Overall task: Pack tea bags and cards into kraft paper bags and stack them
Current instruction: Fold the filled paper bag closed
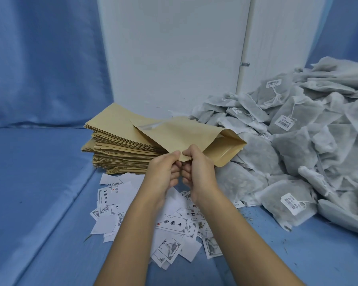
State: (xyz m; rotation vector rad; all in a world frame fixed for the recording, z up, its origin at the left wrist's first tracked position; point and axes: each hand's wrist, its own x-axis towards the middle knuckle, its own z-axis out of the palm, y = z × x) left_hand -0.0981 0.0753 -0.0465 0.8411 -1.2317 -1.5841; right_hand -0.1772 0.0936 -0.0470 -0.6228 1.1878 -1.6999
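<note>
Just beyond left grip [163, 172], right grip [198, 170], bag [186, 137]

We found the stack of kraft bags [116, 149] behind the cards [171, 223], the heap of tea bags [298, 141] to their right, one kraft bag [190, 135] above, between them.
</note>
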